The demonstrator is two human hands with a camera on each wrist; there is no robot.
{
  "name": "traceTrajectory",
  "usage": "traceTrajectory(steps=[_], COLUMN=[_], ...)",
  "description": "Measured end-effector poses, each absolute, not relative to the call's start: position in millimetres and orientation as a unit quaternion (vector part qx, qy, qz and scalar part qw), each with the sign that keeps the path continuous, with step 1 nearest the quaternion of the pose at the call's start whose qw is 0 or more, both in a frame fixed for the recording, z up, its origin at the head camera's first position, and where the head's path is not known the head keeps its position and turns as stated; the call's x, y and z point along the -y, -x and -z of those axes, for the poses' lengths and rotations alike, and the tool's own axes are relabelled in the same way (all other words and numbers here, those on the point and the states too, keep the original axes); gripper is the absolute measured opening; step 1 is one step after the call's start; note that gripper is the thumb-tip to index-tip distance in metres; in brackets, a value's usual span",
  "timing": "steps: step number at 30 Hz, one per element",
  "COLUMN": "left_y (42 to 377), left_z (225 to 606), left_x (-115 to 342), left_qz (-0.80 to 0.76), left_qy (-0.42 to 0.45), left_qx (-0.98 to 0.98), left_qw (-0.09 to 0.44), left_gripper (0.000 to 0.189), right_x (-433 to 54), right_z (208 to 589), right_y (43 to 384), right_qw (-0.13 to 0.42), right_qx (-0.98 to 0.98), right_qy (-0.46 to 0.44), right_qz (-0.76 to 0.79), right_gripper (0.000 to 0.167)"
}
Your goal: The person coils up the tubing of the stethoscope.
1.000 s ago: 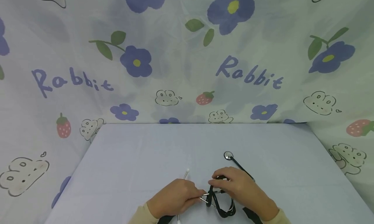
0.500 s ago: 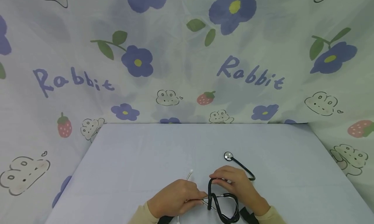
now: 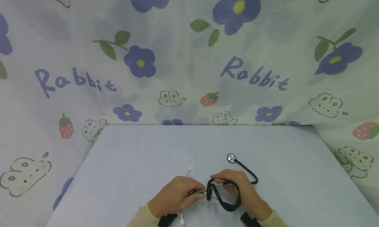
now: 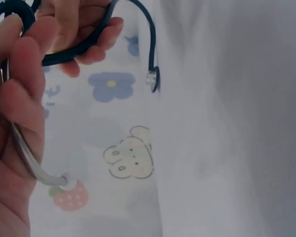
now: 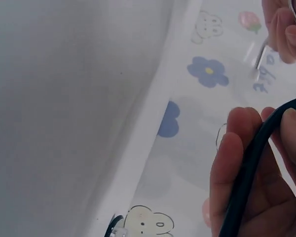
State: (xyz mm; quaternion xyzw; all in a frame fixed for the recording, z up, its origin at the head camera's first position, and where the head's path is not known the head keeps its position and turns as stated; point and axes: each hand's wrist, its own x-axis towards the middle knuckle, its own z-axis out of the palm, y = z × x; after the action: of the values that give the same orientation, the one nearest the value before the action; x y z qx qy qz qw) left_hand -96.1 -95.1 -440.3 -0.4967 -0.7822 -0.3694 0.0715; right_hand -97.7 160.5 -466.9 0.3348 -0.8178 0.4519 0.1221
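Observation:
A stethoscope is shared between both hands near the front of the table. In the head view, my left hand (image 3: 176,194) pinches its metal ear tubes (image 3: 199,190), with one white ear tip (image 3: 182,221) poking out below. My right hand (image 3: 248,194) holds the looped black tubing (image 3: 232,207); in the right wrist view that tubing (image 5: 251,163) runs between thumb and fingers. Beyond the hands, the round chest piece (image 3: 232,158) lies on the table at the end of a bent length of tube. Palms hide part of the ear tubes.
The white tabletop (image 3: 142,154) reaches back to a hanging cloth (image 3: 189,72) printed with flowers, rabbits and strawberries. Dark straps (image 3: 167,220) show at both wrists.
The tubing loop has come up off its lower position and sits closer to the right hand. The left hand's grip and the ear tubes have tilted slightly. The chest piece has stayed put.

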Motion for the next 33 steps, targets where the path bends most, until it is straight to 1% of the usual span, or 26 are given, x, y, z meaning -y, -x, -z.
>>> traceTrajectory(steps=[3,6,10,12,14,17,19,22,25,27,33], left_y=[95.9,95.2,94.4,94.5,94.9,95.8,96.6,98.0,98.6,98.5,98.3], left_z=[441.2,441.4,440.6,440.6,440.9,441.4,442.6,445.5,448.0,448.1,448.6], left_x=[94.4,95.0,95.1,94.7,94.3,94.8,95.1,95.2,95.0,94.7,94.1], left_qz=[0.357,0.332,0.317,0.322,0.333,0.357,0.376,0.405,0.421,0.421,0.378], left_qy=[0.473,0.443,0.408,0.394,0.382,0.364,0.353,0.340,0.328,0.320,0.275], left_qx=[0.802,0.829,0.855,0.860,0.862,0.860,0.856,0.849,0.845,0.848,0.881], left_qw=[0.074,0.076,0.047,0.031,0.022,0.012,0.010,0.018,0.031,0.038,0.078], left_gripper=[0.010,0.012,0.018,0.020,0.019,0.016,0.014,0.011,0.011,0.012,0.015], right_x=[-160.2,-158.3,-155.4,-154.8,-154.3,-153.4,-152.0,-148.8,-145.8,-144.0,-141.1], right_z=[467.1,466.7,465.3,464.9,463.9,461.8,460.7,461.1,462.4,461.9,459.0], right_y=[96.1,93.9,91.9,90.8,89.1,86.4,85.2,84.2,82.9,81.4,79.3], right_qw=[0.110,0.103,0.140,0.155,0.141,0.104,0.093,0.104,0.133,0.142,0.182], right_qx=[0.833,0.858,0.897,0.904,0.909,0.915,0.918,0.918,0.915,0.914,0.907], right_qy=[-0.321,-0.300,-0.310,-0.315,-0.305,-0.283,-0.274,-0.272,-0.279,-0.286,-0.314], right_qz=[-0.436,-0.404,-0.281,-0.243,-0.246,-0.268,-0.272,-0.269,-0.261,-0.250,-0.215], right_gripper=[0.029,0.025,0.019,0.023,0.026,0.027,0.026,0.024,0.017,0.014,0.024])
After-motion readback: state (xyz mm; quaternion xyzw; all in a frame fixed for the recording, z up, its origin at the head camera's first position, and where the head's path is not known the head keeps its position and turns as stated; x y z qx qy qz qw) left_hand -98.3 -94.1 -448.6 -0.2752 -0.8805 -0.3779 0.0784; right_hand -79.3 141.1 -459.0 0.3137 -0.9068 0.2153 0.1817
